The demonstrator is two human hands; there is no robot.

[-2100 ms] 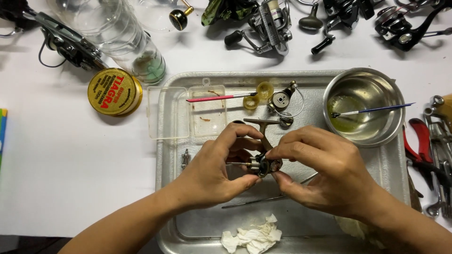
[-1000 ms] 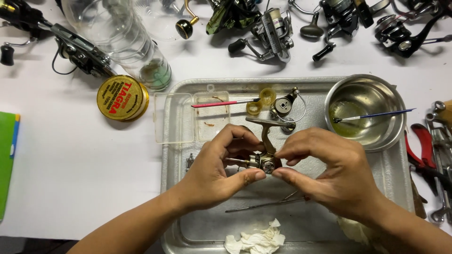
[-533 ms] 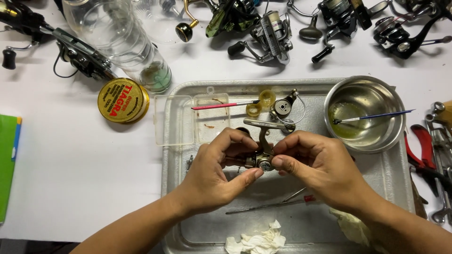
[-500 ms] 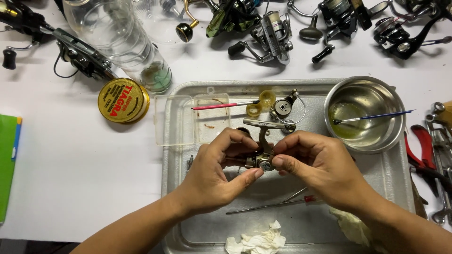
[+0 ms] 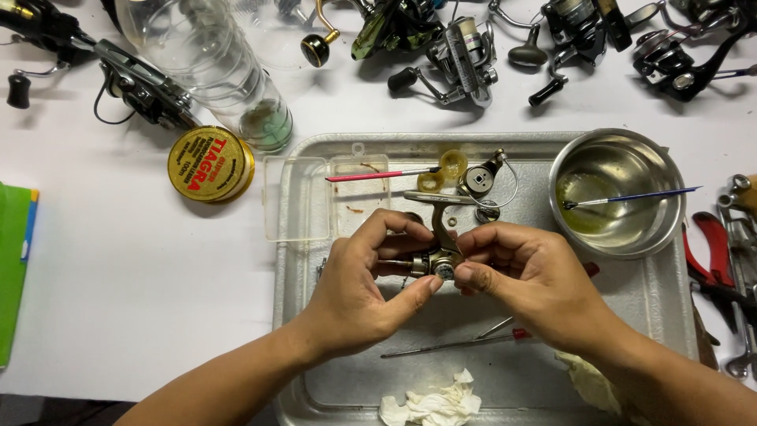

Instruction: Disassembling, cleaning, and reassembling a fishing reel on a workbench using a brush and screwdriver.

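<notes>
Item: small metal fishing-reel body with a curved stem (image 5: pixel 438 251), held above the middle of the dented metal tray (image 5: pixel 654 308) on the white desk (image 5: pixel 118 276). Left hand (image 5: pixel 367 280) pinches its left side, thumb under the round end. Right hand (image 5: pixel 528 276) pinches the right side with fingertips. Judged rigid, light, probably greasy and slippery; best gripped by the stem or flanks. Nearby: steel bowl with oil (image 5: pixel 619 189), red-handled brush (image 5: pixel 378 174), crumpled white tissue (image 5: pixel 430 402).

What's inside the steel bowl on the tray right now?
The steel bowl holds a shallow pool of yellowish oily liquid and a thin blue-handled brush, its tip in the liquid and its handle resting across the rim. Nothing else shows.
</notes>
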